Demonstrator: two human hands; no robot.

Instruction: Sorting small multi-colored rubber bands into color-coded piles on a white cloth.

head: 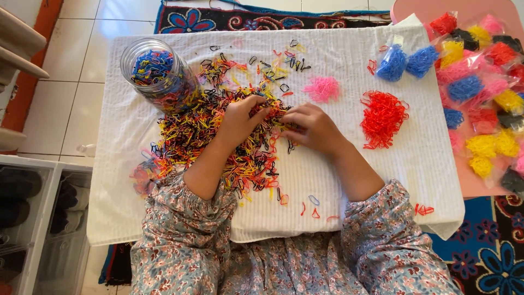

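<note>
A mixed heap of tiny elastic bands (218,131) lies on the white cloth (382,164) over the worktop. The left hand (240,117) and right hand (311,127) both pinch bands at the heap's edge, between a clear jar (158,74) and a red pile (383,117).

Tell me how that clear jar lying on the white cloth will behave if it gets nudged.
The clear jar lies on its side and looks round, so it would probably roll. Its mouth seems to face the mixed pile of bands, so more bands might spill out. The ribbed white cloth may slow it somewhat.
</note>
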